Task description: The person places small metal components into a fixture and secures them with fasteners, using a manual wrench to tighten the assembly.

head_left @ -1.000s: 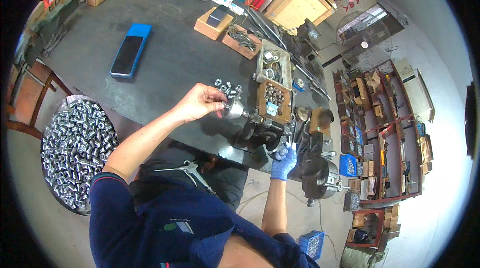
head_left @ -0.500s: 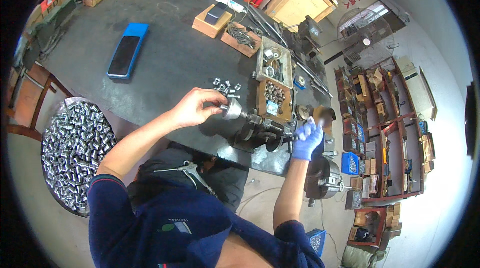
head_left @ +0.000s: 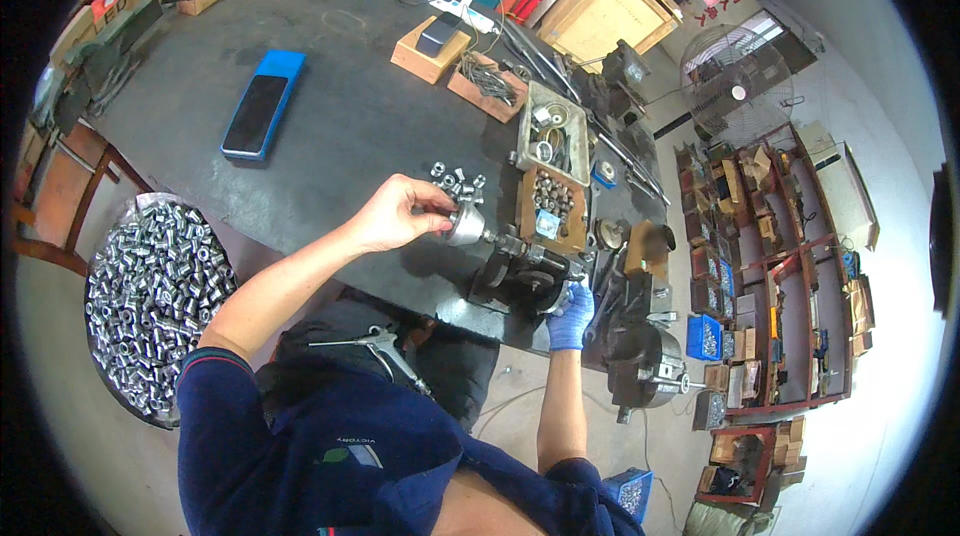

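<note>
My bare left hand (head_left: 405, 214) pinches a small metal fitting, mostly hidden by the fingers, at the face of a cone-shaped metal chuck (head_left: 468, 226). The chuck sits on a dark bench-mounted hand machine (head_left: 520, 271) with round wheels, at the table's near edge. In a blue glove, my right hand (head_left: 570, 316) is closed at the machine's right end, around what looks like its crank handle; the fingers partly hide it. Just beyond the chuck lie several loose shiny metal fittings (head_left: 460, 181).
A large round container of metal fittings (head_left: 155, 306) stands at left. On the dark table (head_left: 340, 86) are a blue-cased device (head_left: 262, 106), a cardboard box of parts (head_left: 553, 206) and a tray of fittings (head_left: 553, 131). A vise-like machine (head_left: 645, 366) stands at right; an air gun (head_left: 385, 351) lies near my lap.
My right hand has come down and left, toward me, from beyond the machine's right end. The left hand stays at the chuck, and the view has shifted slightly.
</note>
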`<state>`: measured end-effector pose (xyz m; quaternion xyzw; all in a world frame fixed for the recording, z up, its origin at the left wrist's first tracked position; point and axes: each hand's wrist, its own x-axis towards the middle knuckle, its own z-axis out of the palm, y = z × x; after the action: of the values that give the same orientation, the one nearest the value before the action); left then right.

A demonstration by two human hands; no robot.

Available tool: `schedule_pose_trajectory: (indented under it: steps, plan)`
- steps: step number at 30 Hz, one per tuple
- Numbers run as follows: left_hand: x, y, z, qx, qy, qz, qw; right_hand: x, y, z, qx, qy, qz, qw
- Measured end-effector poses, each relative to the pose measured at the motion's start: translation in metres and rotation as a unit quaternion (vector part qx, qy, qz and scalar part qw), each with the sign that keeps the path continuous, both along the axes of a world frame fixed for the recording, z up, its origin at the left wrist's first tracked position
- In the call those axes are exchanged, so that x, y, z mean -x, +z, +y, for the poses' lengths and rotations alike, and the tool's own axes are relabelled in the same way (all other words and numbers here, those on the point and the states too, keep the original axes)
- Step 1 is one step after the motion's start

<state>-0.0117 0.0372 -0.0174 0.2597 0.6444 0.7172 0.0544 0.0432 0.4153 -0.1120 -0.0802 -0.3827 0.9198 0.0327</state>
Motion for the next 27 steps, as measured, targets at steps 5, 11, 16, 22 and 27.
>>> schedule_pose_trajectory:
  steps: [5,11,16,22,27]
  plan:
    - [0.003,0.002,0.003,-0.009,-0.021,-0.089,0.996,0.041,-0.007,-0.004,-0.104,-0.132,-0.105,0.980]
    - [0.002,0.006,-0.002,-0.032,-0.015,-0.115,0.993,0.081,0.057,-0.006,-0.201,-0.126,-0.061,0.970]
    - [-0.001,0.006,-0.002,-0.064,-0.014,-0.164,0.984,0.024,0.115,-0.021,-0.126,-0.139,0.097,0.977]
    - [-0.003,0.007,-0.003,-0.064,-0.007,-0.179,0.982,-0.039,0.075,-0.029,-0.101,-0.136,0.051,0.984]
    - [-0.005,0.010,-0.004,-0.054,0.010,-0.164,0.985,0.004,0.017,-0.023,-0.115,-0.199,-0.093,0.969]
